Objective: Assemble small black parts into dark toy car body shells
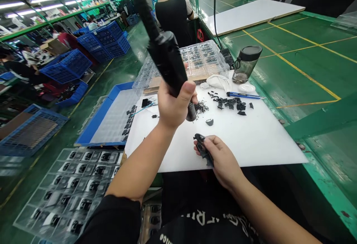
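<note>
1. Factory floor, long green bench (301,56) w/ yellow lines; blue mesh crates (68,65) stacked on floor, well left of L-hand fingers.
2. Clear plastic tray (69,192) of black-and-white parts: lower left, below L-hand fingers, not touching them.
3. Blue-rimmed tray (96,125): just left of L-hand fingers; row of black pieces (128,121) along its right side.
4. Co-worker in black top (173,13): standing far beyond L-hand fingers, back turned, hands out of view.
5. Left hand (174,106): fingers wrapped narrow & firm round black power tool (167,62), tool tilted, cord end up top left, tip down by heel of hand. Tip near white board (237,143); contact can't tell. Black shavings (200,107) just right of tip.
6. Clear tray stack (202,60) w/ black parts: straight beyond L-hand fingers, at far edge of board.
7. Right hand (223,158): fingers curled close on small black plastic part (202,149), held at board's near side, left of R-hand knuckles. Half-moon black piece (209,122) lies on board just above it, between hands.
8. Beyond R-hand fingers, on board: black plastic scraps (230,104), blue utility knife (242,95), white cloth (216,82). Glass bottle w/ black lid (245,64) stands past them, further right.
</note>
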### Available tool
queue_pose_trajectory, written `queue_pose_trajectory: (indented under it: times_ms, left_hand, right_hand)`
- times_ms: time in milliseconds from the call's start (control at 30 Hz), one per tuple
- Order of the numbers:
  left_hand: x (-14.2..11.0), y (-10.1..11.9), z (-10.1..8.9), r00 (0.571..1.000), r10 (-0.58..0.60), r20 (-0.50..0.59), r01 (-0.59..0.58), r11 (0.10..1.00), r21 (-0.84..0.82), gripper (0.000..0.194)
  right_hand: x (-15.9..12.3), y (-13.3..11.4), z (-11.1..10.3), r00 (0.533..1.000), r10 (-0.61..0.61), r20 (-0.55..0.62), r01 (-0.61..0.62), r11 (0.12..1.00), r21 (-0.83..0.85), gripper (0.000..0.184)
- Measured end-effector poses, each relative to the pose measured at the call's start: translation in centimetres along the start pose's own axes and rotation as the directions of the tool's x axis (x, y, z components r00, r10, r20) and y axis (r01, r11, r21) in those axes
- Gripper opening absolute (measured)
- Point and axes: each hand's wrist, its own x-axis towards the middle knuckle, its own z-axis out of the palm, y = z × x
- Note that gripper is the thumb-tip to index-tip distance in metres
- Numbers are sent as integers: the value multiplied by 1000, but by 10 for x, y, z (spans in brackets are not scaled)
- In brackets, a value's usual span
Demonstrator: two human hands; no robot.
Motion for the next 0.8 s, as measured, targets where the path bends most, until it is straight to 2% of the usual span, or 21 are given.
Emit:
queue_pose_trajectory:
  times_ms: [33,67,100,133,167,300,367,433,567,633,700,800]
  left_hand:
    - [2,-6,0,1000,-20,5,20,1000,16,62]
    - [2,-12,1,999,-39,13,39,999,28,63]
    - [3,-19,3,998,-56,21,55,998,33,64]
    - [2,-27,5,997,-69,28,68,997,33,63]
    - [2,-34,8,996,-77,33,76,997,29,62]
    - [1,-60,18,995,-92,43,91,996,26,57]
    - [0,-71,20,994,-89,70,86,995,50,55]
    - [-1,-82,20,993,-77,88,70,995,76,53]
    - [-3,-96,15,997,-48,62,41,994,106,55]
    - [-4,-98,13,998,-47,39,42,992,121,55]
    - [-3,-95,11,999,-48,24,45,993,112,53]
    - [-1,-82,12,998,-59,5,59,996,60,56]
  right_hand:
    - [5,1,-5,982,-153,111,180,934,-307,16]
    - [10,2,-10,930,-259,263,364,751,-551,13]
    - [16,3,-13,861,-298,412,509,522,-685,12]
    - [23,4,-15,797,-294,527,602,324,-729,11]
    - [29,5,-16,750,-273,602,656,195,-729,11]
    - [45,5,-10,666,-212,715,729,-15,-684,5]
    - [47,5,-6,630,-198,751,751,-88,-654,6]
    - [46,4,-6,600,-207,773,768,-124,-629,6]
    - [45,-3,-16,547,-269,793,795,-132,-592,22]
    - [48,-8,-25,524,-344,779,799,-118,-590,22]
    - [53,-14,-35,519,-442,732,783,-98,-615,15]
    - [65,-20,-47,555,-540,633,721,-67,-690,10]
